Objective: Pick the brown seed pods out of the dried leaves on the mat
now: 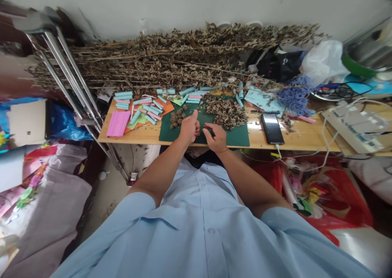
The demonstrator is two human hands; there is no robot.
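Observation:
Over the dark green mat (167, 134), my left hand (190, 127) is closed, with its thumb pointing up and its fingers curled in. My right hand (216, 137) is just beside it, fingers bent and thumb near the forefinger. Whatever either hand holds, if anything, is hidden or too small to name. Several brown balls of crumpled dried leaves (177, 118) lie on the mat near my left hand. A loose heap of dried leaves (228, 112) covers the mat's right part, beyond my right hand.
Blue and pink paper rolls (147, 107) and a pink paper stack (118, 123) lie left on the wooden table (294, 140). Dried leafy stalks (153, 61) line the back. To the right are a phone (272, 128) with a cable, purple string (295, 96) and a power strip (355, 126).

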